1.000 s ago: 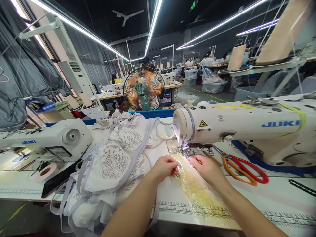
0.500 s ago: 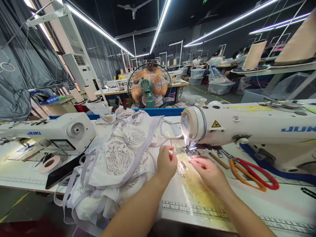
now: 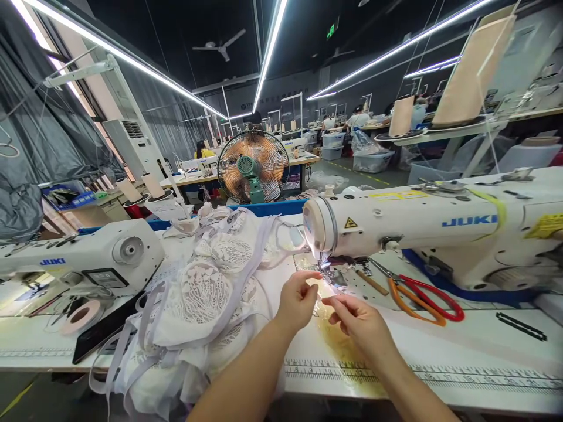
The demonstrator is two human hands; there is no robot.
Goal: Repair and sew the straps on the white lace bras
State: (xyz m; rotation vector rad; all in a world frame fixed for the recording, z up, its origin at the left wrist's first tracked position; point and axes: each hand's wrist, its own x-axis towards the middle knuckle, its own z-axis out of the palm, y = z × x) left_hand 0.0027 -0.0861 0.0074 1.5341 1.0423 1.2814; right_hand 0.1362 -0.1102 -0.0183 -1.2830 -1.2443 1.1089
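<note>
Operator's limbs: bare left hand (image 3: 298,300) and bare right hand (image 3: 361,323).
Left forearm (image 3: 251,366) and right forearm (image 3: 411,381) uncovered to the near edge of view; outlines smooth, each tapering toward the hand.

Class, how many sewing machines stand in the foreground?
2: the left machine, left of the white lace garments; the right machine, right of them. Both are partly cropped.

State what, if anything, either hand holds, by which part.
That cannot be told: left hand and right hand are curled near the sewing machine; anything pinched there is too fine to make out.
</note>
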